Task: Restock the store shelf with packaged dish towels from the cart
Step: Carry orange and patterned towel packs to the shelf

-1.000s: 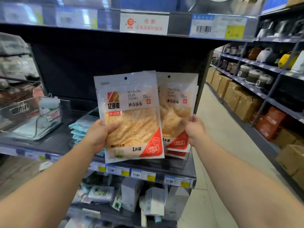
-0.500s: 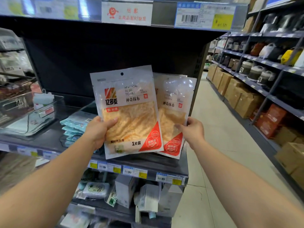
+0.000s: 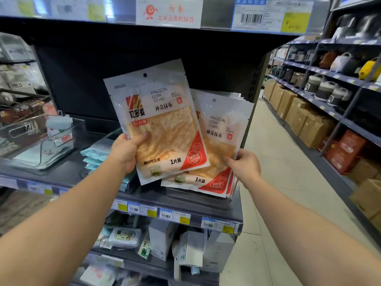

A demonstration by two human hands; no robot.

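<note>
Clear plastic makes the bin (image 3: 44, 139) on the far left of the dark shelf (image 3: 68, 172). Next to it lie some blue packs (image 3: 95, 153). The left hand (image 3: 123, 151) holds up one dish towel pack (image 3: 158, 122), with its thumb on the front and its fingers curled behind. The right hand (image 3: 245, 165) pinches the edge of a stack of towel packs (image 3: 219, 145), which leans back on the shelf. Brown boxes (image 3: 303, 118) sit across the aisle.

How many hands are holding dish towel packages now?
2: the left hand grips the front package; the right hand holds the stack of packages beside it.
</note>
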